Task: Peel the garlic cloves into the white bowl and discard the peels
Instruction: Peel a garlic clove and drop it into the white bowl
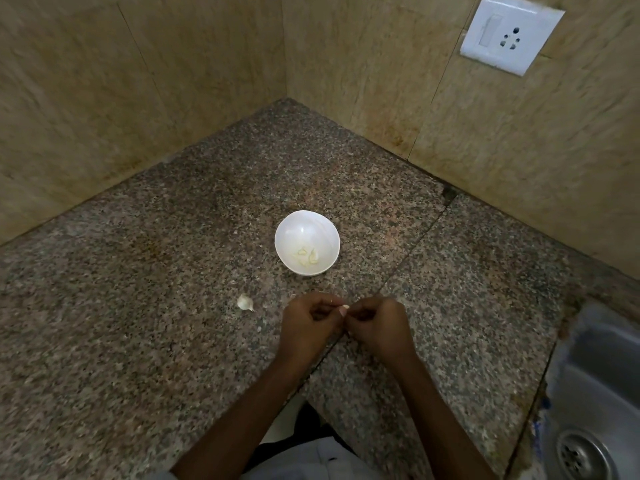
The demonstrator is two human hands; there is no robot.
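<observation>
Over the counter (166,306), a little below the middle of my view, my left hand (306,325) and right hand (379,329) meet fingertip to fingertip; both have their fingers curled and pinch one clove (344,309) between them; only a pale end of it shows at the gap, and my fingers hide the rest, so I cannot tell how much skin is on it; the bowl (304,223) stands upright on the counter at 12 o'clock from my hands, near but apart; peeled cloves (306,255) lie in its bottom, toward its 6 o'clock side; a loose clove (245,302), in its skin, lies on the counter at 9 o'clock from my left hand and 7 o'clock from the bowl, touching neither; a steel sink (595,375) with its drain sits at 4 o'clock, at the edge of my view; a white socket (510,34) is high on the tiled wall (381,81) at 1 o'clock.
</observation>
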